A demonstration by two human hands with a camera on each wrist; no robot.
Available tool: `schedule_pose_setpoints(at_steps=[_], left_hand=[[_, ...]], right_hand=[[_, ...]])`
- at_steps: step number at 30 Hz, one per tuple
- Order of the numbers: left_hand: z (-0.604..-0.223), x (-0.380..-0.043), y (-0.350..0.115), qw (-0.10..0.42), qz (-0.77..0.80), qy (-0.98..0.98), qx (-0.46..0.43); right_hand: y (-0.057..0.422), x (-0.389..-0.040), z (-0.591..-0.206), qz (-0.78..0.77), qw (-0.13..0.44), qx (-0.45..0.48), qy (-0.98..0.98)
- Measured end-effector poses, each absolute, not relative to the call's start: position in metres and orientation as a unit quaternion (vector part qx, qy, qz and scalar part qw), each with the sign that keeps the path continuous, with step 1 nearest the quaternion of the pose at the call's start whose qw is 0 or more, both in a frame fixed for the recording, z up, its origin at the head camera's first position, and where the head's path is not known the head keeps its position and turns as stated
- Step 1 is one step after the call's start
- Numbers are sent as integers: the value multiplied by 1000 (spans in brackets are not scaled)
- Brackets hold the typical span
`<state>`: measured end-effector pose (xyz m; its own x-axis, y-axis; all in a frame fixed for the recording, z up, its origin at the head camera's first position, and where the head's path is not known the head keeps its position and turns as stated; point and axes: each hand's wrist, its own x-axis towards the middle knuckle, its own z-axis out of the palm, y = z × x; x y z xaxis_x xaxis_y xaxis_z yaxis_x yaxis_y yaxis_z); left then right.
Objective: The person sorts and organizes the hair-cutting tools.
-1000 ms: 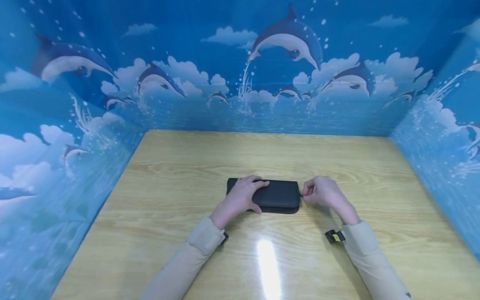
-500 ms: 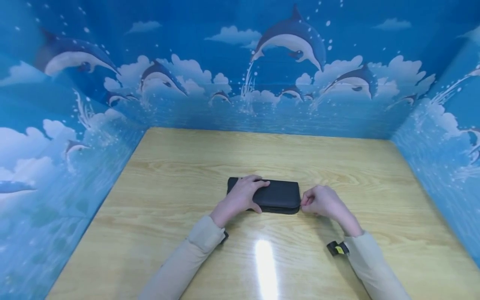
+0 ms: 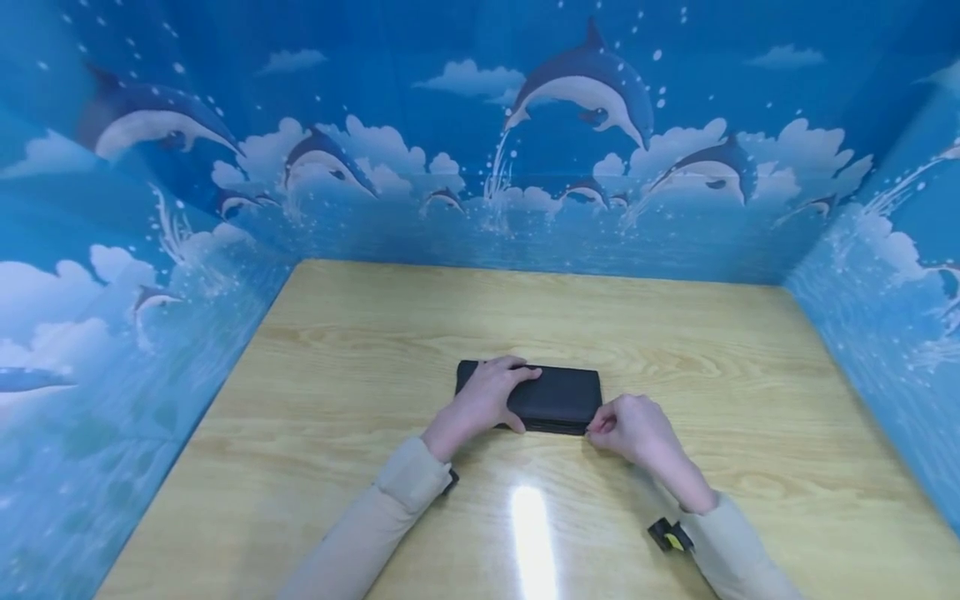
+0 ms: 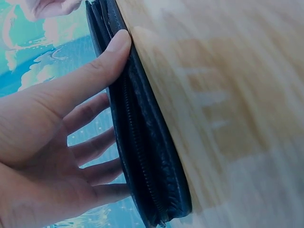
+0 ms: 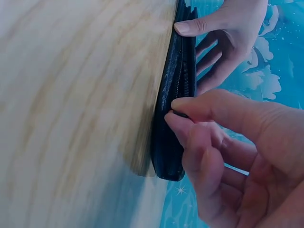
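Note:
A black zip-around wallet (image 3: 558,393) lies flat on the table, its zipped long side facing me. My left hand (image 3: 483,398) holds its left half, with the thumb (image 4: 116,50) on the front side and the fingers spread over the top. At the front right corner my right hand (image 3: 633,429) pinches the small dark zipper pull (image 5: 180,114) between thumb and forefinger. Zipper teeth (image 5: 183,80) show in the right wrist view, with the two rows apart between the pull and my left thumb. My left palm hides part of the wallet's top.
The wood-grain table (image 3: 375,333) extends around the wallet on all sides. Blue dolphin-print sheets (image 3: 420,225) stand along its back and sides. A strip of light (image 3: 534,542) reflects off the table in front. A small black device (image 3: 670,535) sits at my right wrist.
My right hand has moved from the wallet's right end round the corner to its front side, toward me and slightly left, with the zipper pull. My left hand stays on the wallet.

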<state>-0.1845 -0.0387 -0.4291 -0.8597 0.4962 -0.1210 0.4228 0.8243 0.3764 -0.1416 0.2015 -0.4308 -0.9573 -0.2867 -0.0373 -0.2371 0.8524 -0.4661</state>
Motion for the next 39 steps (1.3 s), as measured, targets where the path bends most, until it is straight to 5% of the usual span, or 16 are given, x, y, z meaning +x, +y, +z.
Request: schedule_pose_setpoints(at_steps=[39], left_hand=[[-431,-184,-37,109,189,947,236]], right_hand=[[159,-141,-433,-234,23,-171,957]])
